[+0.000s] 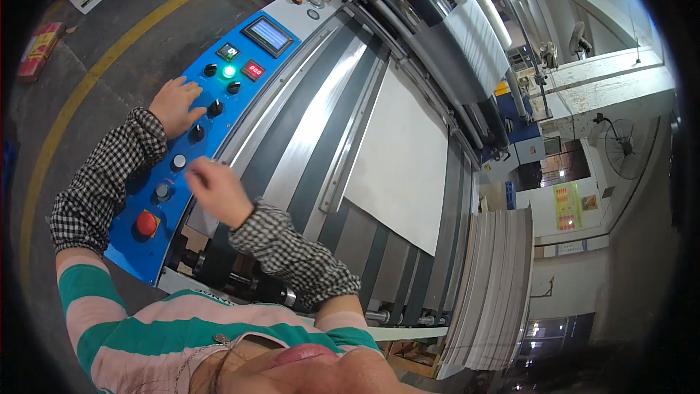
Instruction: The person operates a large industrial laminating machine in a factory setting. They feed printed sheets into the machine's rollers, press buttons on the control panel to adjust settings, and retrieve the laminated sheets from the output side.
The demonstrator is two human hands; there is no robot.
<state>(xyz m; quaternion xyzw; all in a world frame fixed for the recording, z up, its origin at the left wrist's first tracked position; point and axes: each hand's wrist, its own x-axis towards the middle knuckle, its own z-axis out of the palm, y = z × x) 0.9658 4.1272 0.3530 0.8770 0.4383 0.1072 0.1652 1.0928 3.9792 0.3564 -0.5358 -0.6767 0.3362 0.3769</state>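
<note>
My left hand (175,106) rests at the outer edge of a blue control panel (244,51), fingers spread and thumb reaching toward the black knobs (215,108). It holds nothing that I can see. Over the panel's inner edge is my right hand (220,193), its fingers curled in loosely with nothing visible in them. Its fingertips are close to a white push button (179,163); whether they touch it I cannot tell. A second round button (162,192) and a red mushroom-shaped stop button (146,224) sit lower on the panel. A green indicator (229,71) glows above the knobs.
Beside the panel, a large white sheet (401,160) lies on the machine's dark belts (368,266). Rollers (437,51) carry film at the far end. A tall stack of sheets (492,284) stands to the right. A yellow line (109,58) curves across the floor at left.
</note>
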